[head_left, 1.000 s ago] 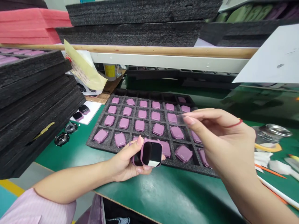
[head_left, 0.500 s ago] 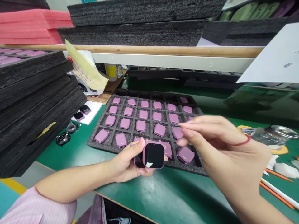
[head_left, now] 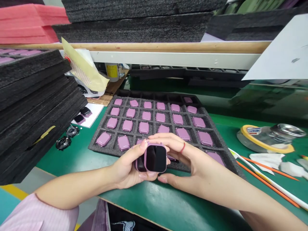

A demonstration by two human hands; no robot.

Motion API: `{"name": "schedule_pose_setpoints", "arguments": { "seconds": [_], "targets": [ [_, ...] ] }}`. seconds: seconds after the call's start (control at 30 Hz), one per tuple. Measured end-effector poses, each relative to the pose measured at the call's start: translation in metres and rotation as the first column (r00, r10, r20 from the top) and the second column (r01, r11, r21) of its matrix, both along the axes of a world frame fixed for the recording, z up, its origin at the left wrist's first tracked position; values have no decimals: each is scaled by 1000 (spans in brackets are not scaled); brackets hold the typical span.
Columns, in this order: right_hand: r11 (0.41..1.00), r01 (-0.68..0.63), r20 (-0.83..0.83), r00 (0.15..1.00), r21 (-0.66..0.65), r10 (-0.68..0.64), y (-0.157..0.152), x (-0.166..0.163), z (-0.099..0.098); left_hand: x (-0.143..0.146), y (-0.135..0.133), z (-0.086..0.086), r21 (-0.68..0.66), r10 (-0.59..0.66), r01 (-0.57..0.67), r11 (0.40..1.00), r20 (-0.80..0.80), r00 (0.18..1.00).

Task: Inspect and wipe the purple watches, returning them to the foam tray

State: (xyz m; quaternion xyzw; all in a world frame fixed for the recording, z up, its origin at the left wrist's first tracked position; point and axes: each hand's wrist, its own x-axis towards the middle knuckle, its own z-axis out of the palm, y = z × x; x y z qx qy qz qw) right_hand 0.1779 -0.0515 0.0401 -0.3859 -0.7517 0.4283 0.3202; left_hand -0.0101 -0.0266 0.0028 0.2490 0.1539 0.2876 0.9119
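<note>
My left hand (head_left: 131, 166) is closed around two purple-framed smartwatch bodies, held side by side and overlapping. The front smartwatch (head_left: 156, 158) has its black screen toward me; the other smartwatch (head_left: 140, 164) is partly hidden behind it and my thumb. My right hand (head_left: 190, 163) curves around the front watch's right side, fingers along its top edge and thumb below its lower corner. Its fingers are apart from the thumb; whether they touch the watch is unclear. Behind both hands lies a black foam tray (head_left: 113, 136) with purple watch bodies in its compartments, some covered by my hands.
Stacked black foam trays (head_left: 31, 106) stand at left, near loose round watch parts (head_left: 64, 142) and two watches on white paper (head_left: 96, 112). A glass jar (head_left: 264, 138), white scraps (head_left: 267, 160) and orange sticks (head_left: 269, 184) lie at right. A shelf (head_left: 168, 57) crosses above.
My right hand has come down and left from above the tray to the front watch, its pinch opened out. The white patch on the watch screen no longer shows. My left hand stays nearly in place.
</note>
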Motion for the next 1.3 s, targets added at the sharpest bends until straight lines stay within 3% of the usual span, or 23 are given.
{"name": "schedule_pose_setpoints", "arguments": {
  "seconds": [0.6,0.77,0.87,0.93,1.0,1.17,1.3],
  "targets": [
    [997,59,-8,998,49,-59,-4,-5,-4,-1,1,1,23,18,-16,1000,-71,997],
    [995,77,-62,995,-67,-81,-1,-4,-4,0,0,2,3,18,-18,1000,-26,1000],
    [959,272,-344,895,-84,-284,7,-1,-4,1,0,2,0,-2,2,1000,27,1000],
    [883,465,-517,741,-64,-428,9,1,-3,1,0,3,13,-12,12,1000,27,1000],
    [831,556,-572,674,-23,-467,8,1,0,1,-1,4,17,-18,18,1000,13,1000],
    [846,449,-324,877,289,-355,-5,-7,8,1,-1,3,45,-10,11,999,-5,1000],
    [856,326,-206,943,402,-262,-10,-13,8,1,-2,1,59,-10,10,998,-10,1000]
  ]
}}
